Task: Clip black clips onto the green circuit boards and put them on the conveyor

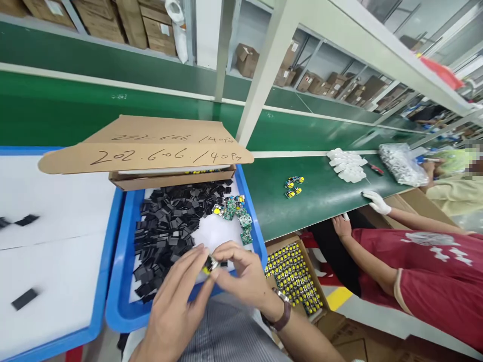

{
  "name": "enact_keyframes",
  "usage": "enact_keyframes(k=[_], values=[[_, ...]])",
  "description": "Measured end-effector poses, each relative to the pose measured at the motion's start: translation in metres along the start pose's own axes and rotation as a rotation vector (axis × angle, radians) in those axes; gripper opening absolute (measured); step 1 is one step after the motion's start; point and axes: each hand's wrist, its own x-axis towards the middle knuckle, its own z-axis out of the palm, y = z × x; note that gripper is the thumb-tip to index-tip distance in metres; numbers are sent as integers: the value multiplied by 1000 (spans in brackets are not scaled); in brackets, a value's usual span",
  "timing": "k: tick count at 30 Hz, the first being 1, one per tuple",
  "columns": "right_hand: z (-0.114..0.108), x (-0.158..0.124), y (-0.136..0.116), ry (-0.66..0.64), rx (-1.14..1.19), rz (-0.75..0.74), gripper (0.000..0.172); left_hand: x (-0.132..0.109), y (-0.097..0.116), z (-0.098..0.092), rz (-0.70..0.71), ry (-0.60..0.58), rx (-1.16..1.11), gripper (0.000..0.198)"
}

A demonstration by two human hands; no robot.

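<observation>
Both of my hands meet over the near edge of a blue tray (pixel 113 301). Between their fingertips is a small circuit board (pixel 210 264) with a yellow part and some black on it. My left hand (pixel 177 296) pinches it from the left, and my right hand (pixel 243 274), with a watch at the wrist, pinches it from the right. Fingers cover much of the board. A heap of flat black pieces (pixel 166 226) fills the tray's left side. Several green circuit boards (pixel 245 218) with yellow parts lie along its right side.
An open cardboard box (pixel 169 178) with handwriting on its lid stands across the tray's back. Another blue tray (pixel 98 296) is at left. Several boards (pixel 294 186) lie on the green bench (pixel 271 221). Right, a co-worker in red (pixel 415 271) sits beside a carton of yellow-topped parts (pixel 294 276).
</observation>
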Motion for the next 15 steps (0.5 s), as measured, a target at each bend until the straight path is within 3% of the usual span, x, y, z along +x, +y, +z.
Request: enact_keyframes(k=[3,6,9,12,15], values=[[-59,21,6,282,-178,87,18,7,4,2,-42,24,51,59],[-142,45,18,504,-261,139,26,7,-1,-5,-78,12,22,46],[-214,64,29,625,-308,260,30,2,-9,-12,-71,-22,-11,39],[-255,79,34,627,-313,378,26,-1,-13,-14,-66,-55,-1,35],[-272,92,34,585,-299,443,32,0,-10,-11,-85,-117,21,31]])
